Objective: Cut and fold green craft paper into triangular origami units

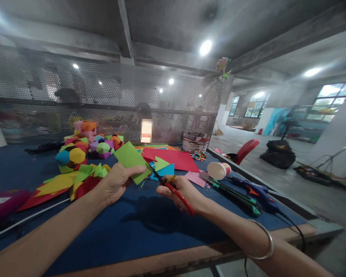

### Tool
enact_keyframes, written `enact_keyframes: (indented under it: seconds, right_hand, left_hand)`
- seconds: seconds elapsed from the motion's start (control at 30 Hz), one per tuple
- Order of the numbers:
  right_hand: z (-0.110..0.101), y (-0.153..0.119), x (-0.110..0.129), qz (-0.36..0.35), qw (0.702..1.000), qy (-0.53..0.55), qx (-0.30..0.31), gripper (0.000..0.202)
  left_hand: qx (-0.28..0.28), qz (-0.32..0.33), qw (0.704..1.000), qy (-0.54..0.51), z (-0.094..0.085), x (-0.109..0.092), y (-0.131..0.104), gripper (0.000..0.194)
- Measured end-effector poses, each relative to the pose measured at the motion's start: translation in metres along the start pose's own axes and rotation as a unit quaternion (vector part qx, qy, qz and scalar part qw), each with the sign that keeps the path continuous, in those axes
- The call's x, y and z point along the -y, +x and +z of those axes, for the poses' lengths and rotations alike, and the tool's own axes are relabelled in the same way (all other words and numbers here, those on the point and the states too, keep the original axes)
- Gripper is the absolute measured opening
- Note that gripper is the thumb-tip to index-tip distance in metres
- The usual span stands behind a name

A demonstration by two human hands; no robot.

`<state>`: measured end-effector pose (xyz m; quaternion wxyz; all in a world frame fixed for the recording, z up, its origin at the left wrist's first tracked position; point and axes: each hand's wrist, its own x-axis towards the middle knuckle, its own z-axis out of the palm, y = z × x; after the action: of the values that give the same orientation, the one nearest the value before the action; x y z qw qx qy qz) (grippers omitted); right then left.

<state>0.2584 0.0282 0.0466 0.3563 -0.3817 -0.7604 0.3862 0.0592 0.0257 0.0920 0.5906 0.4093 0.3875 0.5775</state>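
Between the thumb and fingers of my left hand point(117, 182) is a piece of green paper point(130, 157), held up above the table. My right hand point(180, 190) grips red-handled scissors point(182, 198), whose dark blades meet the right edge of the green paper. How far the blades are parted I cannot tell. Beneath and behind the paper lie red paper point(175, 158) and blue paper point(165, 171) scraps. To the left of my left hand spreads a pile of cut yellow point(57, 184), red and green paper pieces.
Colourful folded paper balls point(77, 154) stand at the back left. On the right lie a paper cup point(217, 170), a green-and-black cutter point(236, 194) and a blue glue gun point(258, 196) with a cable. A woven basket point(196, 143) stands near the mesh panel point(109, 92).
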Motion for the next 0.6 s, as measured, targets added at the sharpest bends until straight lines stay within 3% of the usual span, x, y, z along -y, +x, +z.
enact_keyframes:
  seconds: [0.33, 0.47, 0.6]
  right_hand:
    - [0.004, -0.003, 0.002, 0.001, 1.0, -0.025, -0.006, 0.061]
    - [0.004, -0.001, 0.006, 0.039, 0.991, -0.124, -0.023, 0.054]
    - [-0.018, 0.005, 0.011, 0.091, 0.956, -0.273, -0.063, 0.044]
  left_hand:
    - [-0.005, -0.002, 1.0, -0.002, 0.002, -0.001, -0.002, 0.023]
    - [-0.007, -0.004, 1.0, 0.006, 0.0, -0.001, -0.001, 0.021]
    - [-0.01, -0.01, 1.0, 0.015, -0.003, -0.001, 0.001, 0.019]
